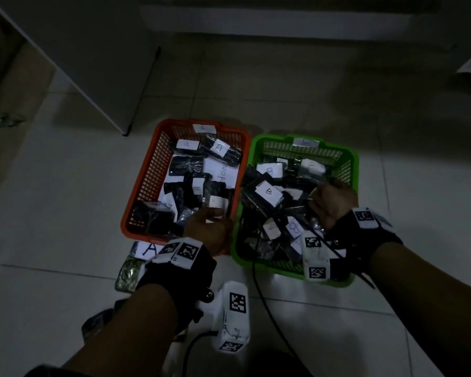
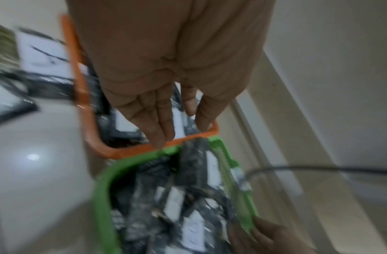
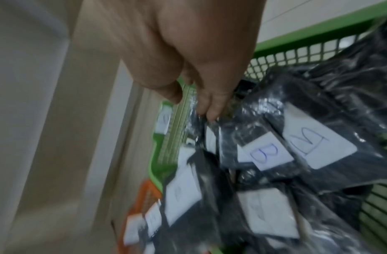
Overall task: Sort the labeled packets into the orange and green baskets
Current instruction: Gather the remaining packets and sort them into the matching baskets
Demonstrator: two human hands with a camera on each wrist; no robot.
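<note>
On the tiled floor [image 1: 65,186] two baskets sit side by side, touching: the orange basket [image 1: 144,183] at 9 o'clock, the green basket [image 1: 348,159] at 3 o'clock. Both are heaped with dark packets; those in the orange one carry white "A" labels, those in the green one "B" labels, such as the B packet [image 1: 268,193] on top. The left hand [image 1: 207,227] hovers over the orange basket's near right corner, fingers [image 2: 157,123] straight and relaxed, holding nothing. The right hand [image 1: 333,202] is over the green basket's right side, fingertips [image 3: 212,110] down on the plastic of a packet; whether they pinch it I cannot tell. One A packet [image 1: 144,250] lies on the floor at 6 o'clock of the orange basket, beside the left wrist.
</note>
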